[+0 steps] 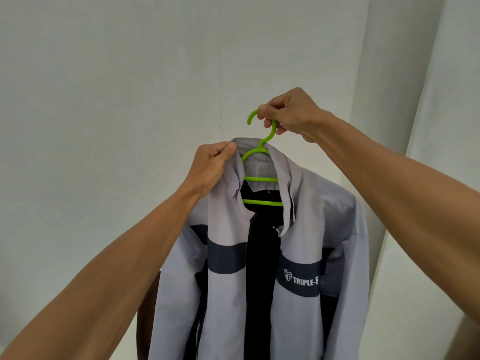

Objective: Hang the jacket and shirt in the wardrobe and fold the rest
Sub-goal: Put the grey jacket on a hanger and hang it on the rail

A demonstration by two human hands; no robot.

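The jacket (311, 203) – pale grey with a navy band across the chest and white "TRIPLE-F" lettering – hangs in mid-air on a green hanger (259, 179), held up in front of a pale wall (104, 100). The right grip (291, 113) is curled round the hanger's hook, thumb and fingers pinching the stem just under the curve, so the hook's open tip sticks out free to the left. The left grip (210, 165) pinches the upper edge of the collar on the left side, thumb pressed against forefinger with the cloth between. The front hangs open and the dark lining shows down the middle; two green crossbars are visible in the neck opening. The right shoulder edge juts out towards a vertical pale fold or panel (428, 74) – which it is I cannot tell. Open wall lies above and to the left. A brown surface (149, 307) shows behind the lower left hem.
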